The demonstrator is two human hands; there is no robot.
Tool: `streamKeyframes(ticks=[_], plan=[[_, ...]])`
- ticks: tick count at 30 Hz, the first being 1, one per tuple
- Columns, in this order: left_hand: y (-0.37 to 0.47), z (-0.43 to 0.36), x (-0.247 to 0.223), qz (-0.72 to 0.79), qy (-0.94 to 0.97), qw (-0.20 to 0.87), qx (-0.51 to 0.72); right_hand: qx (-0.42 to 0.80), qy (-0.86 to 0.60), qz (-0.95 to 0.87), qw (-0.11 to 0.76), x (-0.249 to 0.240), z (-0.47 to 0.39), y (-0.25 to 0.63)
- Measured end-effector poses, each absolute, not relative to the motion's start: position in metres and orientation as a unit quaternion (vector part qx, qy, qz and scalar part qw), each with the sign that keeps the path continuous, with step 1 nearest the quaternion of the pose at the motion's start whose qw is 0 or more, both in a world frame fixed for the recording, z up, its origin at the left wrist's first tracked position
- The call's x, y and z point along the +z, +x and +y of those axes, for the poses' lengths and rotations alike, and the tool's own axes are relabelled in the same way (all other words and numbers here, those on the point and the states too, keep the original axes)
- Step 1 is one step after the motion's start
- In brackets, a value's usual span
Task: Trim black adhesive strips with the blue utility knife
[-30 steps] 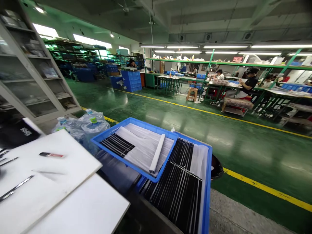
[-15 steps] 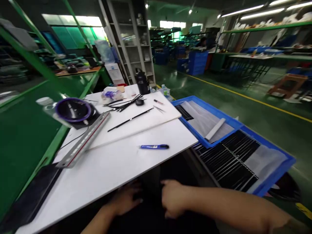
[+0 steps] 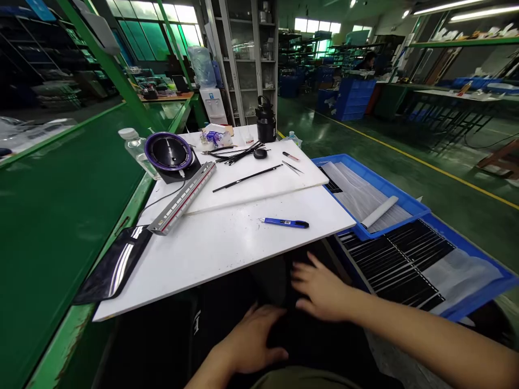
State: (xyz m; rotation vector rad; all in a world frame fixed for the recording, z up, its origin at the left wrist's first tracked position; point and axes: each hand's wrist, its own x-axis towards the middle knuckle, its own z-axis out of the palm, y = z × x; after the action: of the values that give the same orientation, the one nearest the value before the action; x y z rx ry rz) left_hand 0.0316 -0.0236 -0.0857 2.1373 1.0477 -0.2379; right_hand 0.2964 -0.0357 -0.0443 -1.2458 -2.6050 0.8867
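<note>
My left hand (image 3: 254, 337) rests over the dark clothing on my lap, below the table edge, its thumb apart from the fingers and nothing in it. To its right, my right hand (image 3: 318, 286) is spread over the dark lap, holding nothing. A blue utility knife (image 3: 285, 222) lies near the front edge of the white table (image 3: 211, 248). Farther back on a white board (image 3: 243, 194) are a thin black strip (image 3: 247, 178), tweezers (image 3: 292, 168), a small red and black item (image 3: 290, 156), and a bundle of black strips (image 3: 243, 155).
At the left are a metal ruler-like bar (image 3: 182, 200), a purple-rimmed round device (image 3: 168, 152), a clear bottle (image 3: 140, 151) and a glossy black sheet (image 3: 113, 265). A black flask (image 3: 265, 121) stands behind. Blue trays (image 3: 425, 208) hold black strips at right.
The view has shifted, so the table appears higher and farther right. My right hand has gone from a loosely curled shape to spread fingers. My left hand has moved right over the lap.
</note>
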Motion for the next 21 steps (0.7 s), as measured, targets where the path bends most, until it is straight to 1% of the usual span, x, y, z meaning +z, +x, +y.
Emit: streamKeyframes(ticks=[3,4,6,9,11,12,17,19,21], plan=[[0.019,0.006,-0.092,0.516,0.801,0.297,-0.058,0.392,-0.315,-0.864,0.025,-0.035,-0.065,0.292],[0.014,0.015,-0.092,0.550,0.788,0.273,-0.043,0.405,-0.316,-0.858,0.021,-0.034,-0.072,0.289],[0.008,0.022,-0.092,0.576,0.778,0.248,-0.023,0.393,-0.377,-0.838,0.034,-0.035,-0.080,0.279],[0.010,0.002,-0.092,0.532,0.805,0.261,-0.015,0.350,-0.468,-0.808,0.073,-0.044,-0.078,0.259],[0.013,-0.017,-0.094,0.474,0.833,0.284,-0.027,0.344,-0.479,-0.802,0.092,-0.053,-0.071,0.252],[0.013,-0.022,-0.097,0.469,0.838,0.278,-0.027,0.343,-0.483,-0.799,0.102,-0.058,-0.066,0.254],[0.008,-0.015,-0.113,0.543,0.820,0.180,0.030,0.300,-0.563,-0.746,0.191,-0.076,-0.048,0.308],[0.009,-0.018,-0.118,0.507,0.839,0.195,0.044,0.277,-0.585,-0.725,0.235,-0.080,-0.059,0.333],[0.010,-0.031,-0.122,0.464,0.857,0.216,0.061,0.271,-0.565,-0.732,0.266,-0.084,-0.080,0.345]])
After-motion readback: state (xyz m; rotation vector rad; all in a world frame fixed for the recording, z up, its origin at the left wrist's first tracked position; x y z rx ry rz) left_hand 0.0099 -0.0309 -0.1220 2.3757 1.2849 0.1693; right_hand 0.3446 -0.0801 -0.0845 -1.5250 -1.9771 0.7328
